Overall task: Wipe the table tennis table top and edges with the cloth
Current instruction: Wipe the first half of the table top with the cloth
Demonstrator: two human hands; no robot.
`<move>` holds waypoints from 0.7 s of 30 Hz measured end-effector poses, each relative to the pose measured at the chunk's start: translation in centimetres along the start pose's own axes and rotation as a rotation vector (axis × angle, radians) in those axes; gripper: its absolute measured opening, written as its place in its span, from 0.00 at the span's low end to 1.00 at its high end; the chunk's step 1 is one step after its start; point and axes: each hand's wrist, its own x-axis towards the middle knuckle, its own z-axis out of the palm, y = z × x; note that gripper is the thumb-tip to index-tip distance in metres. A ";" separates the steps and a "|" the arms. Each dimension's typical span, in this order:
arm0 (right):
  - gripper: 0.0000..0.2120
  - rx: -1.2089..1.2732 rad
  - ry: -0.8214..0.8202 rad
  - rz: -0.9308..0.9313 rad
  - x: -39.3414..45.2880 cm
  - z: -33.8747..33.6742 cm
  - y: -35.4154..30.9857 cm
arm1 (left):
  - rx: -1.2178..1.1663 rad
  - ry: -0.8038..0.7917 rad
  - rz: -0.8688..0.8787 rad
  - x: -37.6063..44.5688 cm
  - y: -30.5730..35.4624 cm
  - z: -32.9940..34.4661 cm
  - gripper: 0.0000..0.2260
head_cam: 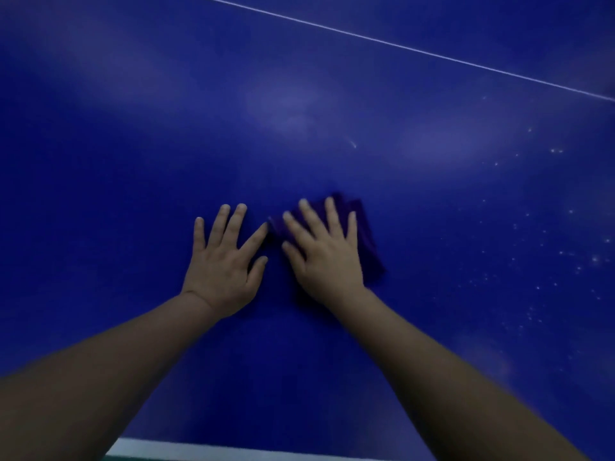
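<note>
Blue table top (299, 94) is filling the view. A person is pressing a dark purple cloth (366, 247) flat under the right hand (324, 257), fingers straight and spread, cloth showing beyond the fingertips and past the little finger. Just beside the thumb, the left hand (223, 264) is resting flat on the bare surface, fingers spread, holding nothing. Pale specks (549, 261), well out from the right little finger, are likely being missed if strokes stay short. A white line (399, 44) is running far beyond the fingertips; a white edge stripe (199, 449) is lying behind the wrists. Nothing is blocking the cloth.
</note>
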 end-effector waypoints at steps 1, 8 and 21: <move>0.26 -0.008 -0.009 -0.036 -1.8 0.1 0.3 | 0.000 -0.001 0.011 1.0 -0.2 -0.2 0.28; 0.24 0.067 0.021 0.326 2.1 -2.0 6.7 | 0.011 -0.024 0.056 7.1 -1.3 -1.6 0.29; 0.26 0.026 0.010 0.106 9.3 -2.9 4.1 | 0.015 0.009 0.118 13.2 -2.8 -2.7 0.29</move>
